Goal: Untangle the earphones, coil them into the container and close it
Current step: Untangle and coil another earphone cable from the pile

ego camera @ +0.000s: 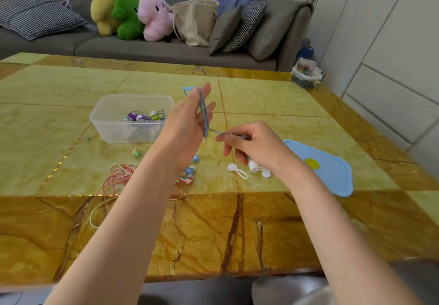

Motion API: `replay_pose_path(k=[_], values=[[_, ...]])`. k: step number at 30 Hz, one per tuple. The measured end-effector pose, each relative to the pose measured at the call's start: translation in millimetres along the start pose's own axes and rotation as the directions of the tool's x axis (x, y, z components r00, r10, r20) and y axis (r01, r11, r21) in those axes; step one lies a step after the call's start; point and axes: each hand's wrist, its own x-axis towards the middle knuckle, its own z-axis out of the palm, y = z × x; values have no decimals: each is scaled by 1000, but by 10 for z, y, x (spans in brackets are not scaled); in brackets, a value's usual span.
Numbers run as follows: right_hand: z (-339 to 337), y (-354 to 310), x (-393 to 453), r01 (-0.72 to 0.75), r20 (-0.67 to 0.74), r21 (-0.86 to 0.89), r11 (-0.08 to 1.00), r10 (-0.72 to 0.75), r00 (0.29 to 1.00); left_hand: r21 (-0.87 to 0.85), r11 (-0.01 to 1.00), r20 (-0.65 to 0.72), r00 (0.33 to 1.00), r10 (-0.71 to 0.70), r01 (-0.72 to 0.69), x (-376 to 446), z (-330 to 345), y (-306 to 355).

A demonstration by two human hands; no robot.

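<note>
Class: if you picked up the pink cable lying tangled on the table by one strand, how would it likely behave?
The pink cable is thin and lies in loose loops, so it would probably droop limply. Its strands overlap, so lifting one may drag up the whole tangle. It looks light.

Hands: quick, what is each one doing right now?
Left hand: fingers straight, blue earphone cable wound over them.
Right hand: pinching that same cable.
</note>
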Motion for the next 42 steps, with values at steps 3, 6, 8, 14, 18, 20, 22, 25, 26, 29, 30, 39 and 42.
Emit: replay_pose_path(k=[3, 6, 8, 14, 18, 20, 22, 25, 26, 29, 30, 39, 42], values=[[-21, 24, 26, 34, -15, 1, 999, -34, 999, 103, 995, 5, 1000, 0, 0, 1, 11, -18], [-54, 63, 29, 26, -81, 63, 998, -21, 996, 131, 991, -8, 1000, 20, -19, 21, 3, -29], [-84, 81, 21, -9, -117, 190, 982, 32, 993, 120, 992, -24, 999, 36, -33, 39, -9, -23], [-119, 97, 30, -25, -181, 313, 949, 85, 980, 218, 976, -14, 1000, 20, -16, 64, -7, -90], [-142, 78, 43, -30, -183, 390, 920, 109, 977, 320, 948, 7, 1000, 0, -2, 27, 31, -111], [-129, 68, 50, -74, -126, 430, 900, 141, 982, 348, 937, 14, 1000, 10, -14, 6, 64, -101], [-101, 51, 56, -107, -88, 457, 883, 164, 982, 433, 901, 12, 999, 33, -35, 10, 71, -93], [-77, 20, 60, -89, -126, 465, 881, 165, 978, 643, 763, 24, 997, 71, -70, 39, 43, -146], [-74, 9, 59, -72, -144, 461, 884, 155, 977, 694, 715, 41, 996, 77, -83, 41, 32, -162], [-69, 2, 67, -28, -198, 433, 901, 125, 972, 783, 608, 82, 991, 108, -131, 51, 10, -184], [-66, 6, 73, -22, -208, 419, 908, 119, 971, 801, 583, 74, 989, 126, -134, 50, 5, -173], [-80, 42, 100, -8, -270, 184, 983, 58, 961, 655, 756, 66, 996, -66, 7, 21, -20, -105], [-74, 35, 95, 38, -260, 247, 968, 28, 965, 688, 725, 76, 990, -119, 35, 7, -32, -115]])
